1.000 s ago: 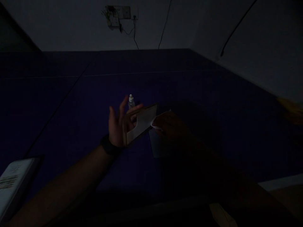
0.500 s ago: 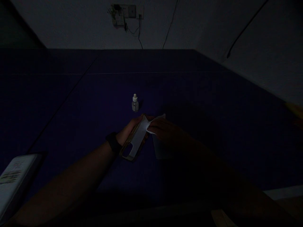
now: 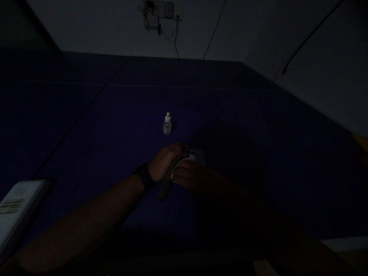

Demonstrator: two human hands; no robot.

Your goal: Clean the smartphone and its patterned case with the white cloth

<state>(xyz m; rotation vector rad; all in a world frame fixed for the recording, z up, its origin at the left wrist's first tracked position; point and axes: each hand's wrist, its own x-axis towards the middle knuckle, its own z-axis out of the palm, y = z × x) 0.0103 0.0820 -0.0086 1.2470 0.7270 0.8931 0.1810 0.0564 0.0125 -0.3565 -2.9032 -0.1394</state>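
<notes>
Very dim overall; table [image 3: 129,115] deep blue-violet, near black toward 6 o'clock. Light seems to come from the 9 o'clock side: bottle [image 3: 167,128] near centre at 11 and white box [image 3: 17,207] at 8 read palest, shadows falling toward 3. Broad soft shadow beyond right hand [image 3: 186,174], toward 2–3. Right forearm [image 3: 250,201], at 4, almost lost in darkness. Case [image 3: 165,187] murky, detail sunk. Wall sockets [image 3: 161,9] at 12 soft-edged; yellow patch [image 3: 360,141] at 3 indistinct.
</notes>
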